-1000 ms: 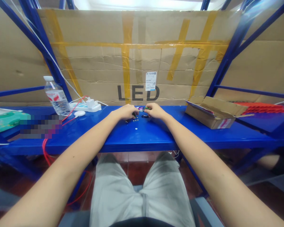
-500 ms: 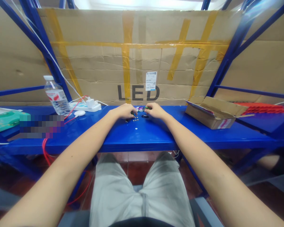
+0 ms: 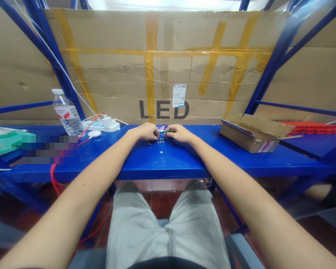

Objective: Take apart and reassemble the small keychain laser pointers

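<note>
Both my hands rest near the back of the blue table [image 3: 168,161], close together. My left hand [image 3: 148,131] is closed, its fingertips pinched on a small dark thing that I cannot make out. My right hand [image 3: 180,133] is closed too, with a small greenish piece at its fingertips, too small to name. Between the hands lie shiny purple and silver pieces [image 3: 162,129]. Several small silver, bead-like parts [image 3: 160,141] lie in rows just in front of them. A tiny dark piece [image 3: 150,142] sits under my left hand.
An open cardboard box [image 3: 252,136] stands at right, beside red stacked material [image 3: 310,127]. At left are a water bottle [image 3: 68,116], a white power strip [image 3: 109,126] with cables, and a green packet [image 3: 11,141]. A large cardboard sheet [image 3: 114,74] closes off the back.
My right hand has moved slightly left, nearer my left hand, and now covers the black piece that lay beside it. My left hand has barely moved.
</note>
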The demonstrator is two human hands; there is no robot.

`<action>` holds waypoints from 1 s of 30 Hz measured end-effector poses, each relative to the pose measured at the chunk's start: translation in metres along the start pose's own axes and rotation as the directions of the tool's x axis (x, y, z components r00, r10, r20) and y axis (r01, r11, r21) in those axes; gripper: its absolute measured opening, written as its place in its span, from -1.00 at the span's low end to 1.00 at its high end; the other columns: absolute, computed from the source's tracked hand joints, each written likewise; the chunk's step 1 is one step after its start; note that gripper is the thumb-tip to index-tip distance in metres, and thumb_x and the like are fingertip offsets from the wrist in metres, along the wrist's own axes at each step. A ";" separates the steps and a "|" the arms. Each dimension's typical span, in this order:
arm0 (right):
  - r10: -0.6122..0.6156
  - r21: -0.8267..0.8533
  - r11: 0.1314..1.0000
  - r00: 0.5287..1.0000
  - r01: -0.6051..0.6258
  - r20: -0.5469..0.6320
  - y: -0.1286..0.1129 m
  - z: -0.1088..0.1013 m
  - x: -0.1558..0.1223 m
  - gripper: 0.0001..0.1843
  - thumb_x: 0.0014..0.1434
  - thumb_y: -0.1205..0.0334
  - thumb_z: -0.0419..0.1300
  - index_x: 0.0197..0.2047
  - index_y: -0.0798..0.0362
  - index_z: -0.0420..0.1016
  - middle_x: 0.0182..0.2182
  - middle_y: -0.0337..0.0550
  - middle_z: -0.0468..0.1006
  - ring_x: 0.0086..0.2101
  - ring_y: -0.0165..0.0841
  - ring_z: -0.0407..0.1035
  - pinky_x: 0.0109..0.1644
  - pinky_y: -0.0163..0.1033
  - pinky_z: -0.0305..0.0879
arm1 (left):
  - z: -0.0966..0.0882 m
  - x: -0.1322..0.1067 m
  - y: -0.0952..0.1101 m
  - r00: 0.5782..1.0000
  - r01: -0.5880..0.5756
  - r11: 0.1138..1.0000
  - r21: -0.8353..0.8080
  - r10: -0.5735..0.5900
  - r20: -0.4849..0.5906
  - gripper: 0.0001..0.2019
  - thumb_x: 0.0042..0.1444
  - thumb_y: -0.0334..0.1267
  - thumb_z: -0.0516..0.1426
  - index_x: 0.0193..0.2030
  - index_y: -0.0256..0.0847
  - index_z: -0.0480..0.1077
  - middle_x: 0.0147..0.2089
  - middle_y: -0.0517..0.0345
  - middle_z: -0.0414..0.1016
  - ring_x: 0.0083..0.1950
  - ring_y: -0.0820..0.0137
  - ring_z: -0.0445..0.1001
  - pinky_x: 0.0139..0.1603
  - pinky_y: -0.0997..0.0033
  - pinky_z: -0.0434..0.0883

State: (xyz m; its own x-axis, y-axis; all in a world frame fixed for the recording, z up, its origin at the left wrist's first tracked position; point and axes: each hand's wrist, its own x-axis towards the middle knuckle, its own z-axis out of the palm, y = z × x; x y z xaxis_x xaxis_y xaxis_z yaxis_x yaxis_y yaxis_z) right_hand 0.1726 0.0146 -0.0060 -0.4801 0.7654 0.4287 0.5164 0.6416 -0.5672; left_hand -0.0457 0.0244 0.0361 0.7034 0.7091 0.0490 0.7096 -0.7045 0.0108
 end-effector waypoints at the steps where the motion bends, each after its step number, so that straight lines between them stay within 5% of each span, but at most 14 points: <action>1: -0.015 -0.019 1.000 1.000 0.015 0.004 -0.001 0.002 0.000 -0.85 0.12 0.18 0.17 -0.38 0.10 0.43 -0.44 -0.21 0.51 -0.38 -0.36 0.33 -0.26 -0.28 0.22 | 0.001 0.000 -0.002 1.000 0.004 1.000 -0.008 -0.004 0.000 -0.75 0.01 -0.28 0.15 -0.21 -0.09 0.63 -0.34 0.21 0.64 -0.28 0.39 0.54 -0.20 0.48 0.32; 11: -0.045 0.022 0.999 0.998 0.044 0.046 -0.002 0.005 -0.001 -0.80 0.12 0.18 0.19 -0.27 0.12 0.55 -0.36 -0.17 0.57 -0.30 -0.31 0.38 -0.13 -0.23 0.26 | 0.005 0.000 0.000 0.998 0.004 0.991 -0.131 -0.012 -0.068 -0.66 -0.02 -0.33 0.16 -0.10 -0.06 0.64 -0.36 0.24 0.64 -0.29 0.40 0.56 -0.12 0.51 0.37; 30: -0.075 0.108 0.992 0.996 0.069 0.052 0.005 0.007 0.002 -0.82 0.08 0.21 0.22 -0.28 0.13 0.56 -0.35 -0.15 0.59 -0.30 -0.32 0.40 -0.11 -0.21 0.30 | 0.006 0.004 -0.001 0.999 0.022 0.986 -0.167 -0.027 -0.026 -0.69 -0.02 -0.32 0.18 -0.14 -0.09 0.65 -0.30 0.22 0.66 -0.27 0.41 0.58 -0.17 0.55 0.39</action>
State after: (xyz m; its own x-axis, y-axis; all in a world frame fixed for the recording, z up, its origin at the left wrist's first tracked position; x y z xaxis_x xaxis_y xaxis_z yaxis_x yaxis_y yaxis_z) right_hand 0.1695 0.0193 -0.0130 -0.5538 0.7113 0.4329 0.4020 0.6836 -0.6091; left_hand -0.0433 0.0279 0.0306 0.6829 0.7267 0.0751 0.7077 -0.6835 0.1790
